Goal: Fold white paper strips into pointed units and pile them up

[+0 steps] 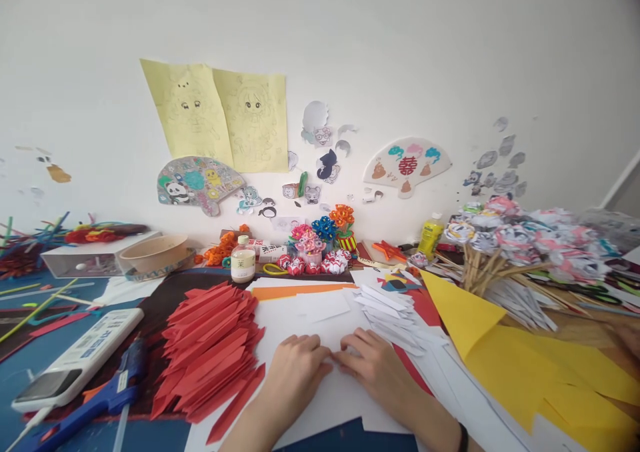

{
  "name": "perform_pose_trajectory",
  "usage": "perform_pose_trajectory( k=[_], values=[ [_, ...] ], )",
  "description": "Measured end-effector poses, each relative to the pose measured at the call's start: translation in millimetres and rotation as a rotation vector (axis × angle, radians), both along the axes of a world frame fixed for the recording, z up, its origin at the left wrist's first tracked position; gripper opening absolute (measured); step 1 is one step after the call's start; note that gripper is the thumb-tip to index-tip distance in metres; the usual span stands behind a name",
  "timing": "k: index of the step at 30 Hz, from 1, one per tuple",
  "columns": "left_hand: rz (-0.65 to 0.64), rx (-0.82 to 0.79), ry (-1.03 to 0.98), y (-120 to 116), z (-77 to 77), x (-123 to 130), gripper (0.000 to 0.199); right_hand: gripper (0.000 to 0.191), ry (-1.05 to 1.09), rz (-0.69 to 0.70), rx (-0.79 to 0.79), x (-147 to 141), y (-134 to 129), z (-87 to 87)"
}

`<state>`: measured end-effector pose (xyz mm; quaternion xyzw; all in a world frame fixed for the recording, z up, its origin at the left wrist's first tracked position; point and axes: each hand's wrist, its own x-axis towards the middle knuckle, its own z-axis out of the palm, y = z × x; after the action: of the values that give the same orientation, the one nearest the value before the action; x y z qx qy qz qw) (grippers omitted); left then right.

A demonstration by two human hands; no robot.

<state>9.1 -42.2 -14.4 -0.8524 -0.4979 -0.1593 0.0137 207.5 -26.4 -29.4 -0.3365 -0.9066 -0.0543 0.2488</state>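
Observation:
My left hand [299,367] and my right hand [373,365] meet over white paper sheets [277,329] in front of me. Fingers on both hands are curled, the thumbs and fingertips pinching white paper [336,377] whose outline blends into the sheets beneath. Just beyond the hands lies a loose white paper slip [327,307]. On the left is a large pile of folded red paper strips [210,345], with a single red strip nearest my left forearm. Folded white paper strips [387,315] are heaped beyond my right hand.
At left lie a blue glue gun [113,395] and a white power strip [80,359]. Yellow paper [540,372] covers the right side. A glue bottle [243,262], paper flowers [310,242] and a bundle of stick-mounted paper roses [505,232] stand along the wall.

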Motion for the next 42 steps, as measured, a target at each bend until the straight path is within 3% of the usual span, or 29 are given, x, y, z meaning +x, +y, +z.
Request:
perform_pose_trajectory(
  k=[11,24,28,33,42],
  values=[
    [0.044,-0.047,0.053,-1.0,-3.0,1.4,0.003,0.014,0.243,-0.051,-0.318,2.6,4.2,6.6],
    [-0.031,-0.005,0.135,-0.3,-4.8,4.1,0.013,0.019,0.133,-0.04,-0.095,3.0,6.6,1.9],
    [-0.038,0.012,0.124,-1.3,-5.7,5.8,0.018,0.022,0.123,0.025,-0.024,-2.1,-2.0,3.8],
    [-0.032,0.012,0.125,-0.5,-7.7,5.8,0.02,0.019,0.068,0.102,-0.048,-9.5,-10.4,5.0],
    [-0.025,-0.03,0.125,-2.7,-2.8,3.6,0.018,0.021,0.123,-0.036,-0.132,-5.1,-10.7,6.1]
  ],
)
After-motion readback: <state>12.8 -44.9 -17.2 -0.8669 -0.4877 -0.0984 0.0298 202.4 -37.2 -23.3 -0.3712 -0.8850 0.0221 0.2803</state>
